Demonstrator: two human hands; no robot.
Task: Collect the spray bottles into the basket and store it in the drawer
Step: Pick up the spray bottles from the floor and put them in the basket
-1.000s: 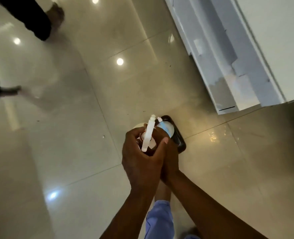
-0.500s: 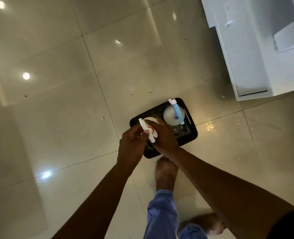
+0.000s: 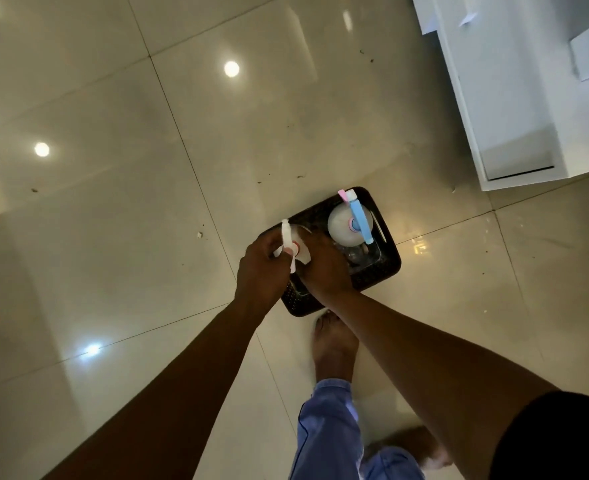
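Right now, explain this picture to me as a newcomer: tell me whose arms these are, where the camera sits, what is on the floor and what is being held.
There is no machine here. The camera is worn on a person's head and looks down, so the two bare arms reaching in from the bottom are the wearer's own, with their bare feet and blue trouser legs below.

On the glossy tiled floor stands a dark basket. Inside it stands a spray bottle with a blue trigger, seen from above.

The left hand and right hand meet over the basket's near end, both around a spray bottle with a white trigger. Whether it already rests in the basket is hidden by the hands.

The white cabinet stands at the top right.
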